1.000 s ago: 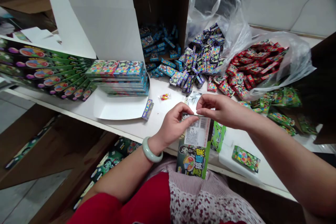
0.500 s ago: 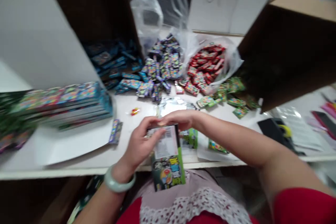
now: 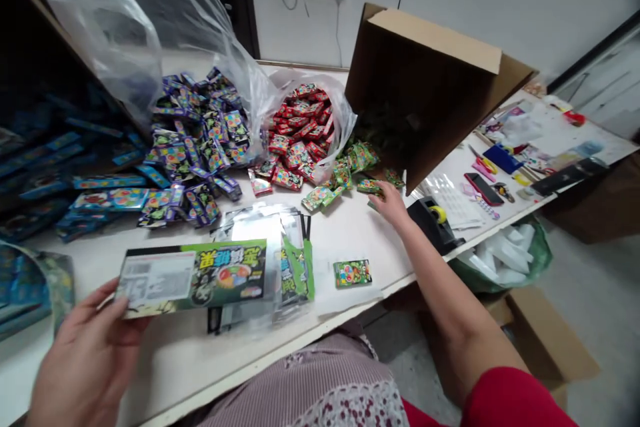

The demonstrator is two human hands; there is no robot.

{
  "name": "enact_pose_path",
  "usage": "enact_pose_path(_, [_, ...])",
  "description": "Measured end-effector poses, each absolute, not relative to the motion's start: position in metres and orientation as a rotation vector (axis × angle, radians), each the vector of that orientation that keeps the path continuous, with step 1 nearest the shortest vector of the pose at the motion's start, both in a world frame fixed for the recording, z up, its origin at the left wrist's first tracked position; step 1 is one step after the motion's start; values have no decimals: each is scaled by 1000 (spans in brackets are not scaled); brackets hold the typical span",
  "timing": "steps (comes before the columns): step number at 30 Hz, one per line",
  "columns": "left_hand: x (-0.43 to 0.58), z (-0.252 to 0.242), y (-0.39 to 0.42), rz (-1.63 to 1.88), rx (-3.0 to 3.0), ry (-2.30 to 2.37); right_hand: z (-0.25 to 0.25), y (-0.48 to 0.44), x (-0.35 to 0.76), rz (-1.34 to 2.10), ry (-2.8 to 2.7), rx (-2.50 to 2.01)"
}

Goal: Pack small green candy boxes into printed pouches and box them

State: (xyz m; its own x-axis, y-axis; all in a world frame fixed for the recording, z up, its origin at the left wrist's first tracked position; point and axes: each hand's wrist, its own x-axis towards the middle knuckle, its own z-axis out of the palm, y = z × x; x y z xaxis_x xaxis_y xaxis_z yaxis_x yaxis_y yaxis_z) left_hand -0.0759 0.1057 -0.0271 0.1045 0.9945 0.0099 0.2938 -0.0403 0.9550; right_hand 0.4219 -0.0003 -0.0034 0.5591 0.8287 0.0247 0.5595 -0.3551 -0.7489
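Observation:
At the lower left, my left hand (image 3: pixel 95 340) is closed on one end of a flat black-and-green candy pouch (image 3: pixel 230 277). It is held level above the table, with its white label panel near my thumb. My right hand (image 3: pixel 390 207) reaches out to small green candy packets (image 3: pixel 360 157) spilling by the carton. Its fingers are closed around a green packet (image 3: pixel 369 185), partly hidden by the fingertips. Beneath the held pouch lies a stack of similar pouches (image 3: pixel 297 267). One green packet (image 3: pixel 353 273) rests alone near the table's front edge.
Behind are purple packets (image 3: pixel 215 127) by a clear plastic bag (image 3: pixel 110 33), red packets (image 3: pixel 300 127) in another bag, and blue packets (image 3: pixel 107 180) at left. An open carton (image 3: pixel 430 87) tilts at right. Near it sit a black tape dispenser (image 3: pixel 430 223) and a phone (image 3: pixel 483 188).
My hands have parted: the left has carried the pouch leftward and turned it sideways, while the right has let go and reached to the green packets. The view has swung right.

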Motion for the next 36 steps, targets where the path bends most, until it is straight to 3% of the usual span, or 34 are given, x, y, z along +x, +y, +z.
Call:
enact_pose_path(3, [-59,-22,87,952,1029,1366,-18,-8,456,393,-1178,-2124])
enact_pose_path(5, [-52,-16,76,877,1029,1405,-29,-9,455,385,-1244,-2130])
enact_pose_path(11, [-59,-11,65,721,1355,1472,-54,-19,411,414,-1389,-2060])
enact_pose_path(21, [-81,-22,73,583,1931,1607,-42,-7,404,423,-1222,-2046])
enact_pose_path(29, [-46,-20,71,366,2605,884,-20,1,408,577,-1184,-1962])
enact_pose_path(36, [-27,-26,77,-49,2737,834,-29,-2,394,565,-1229,-1931])
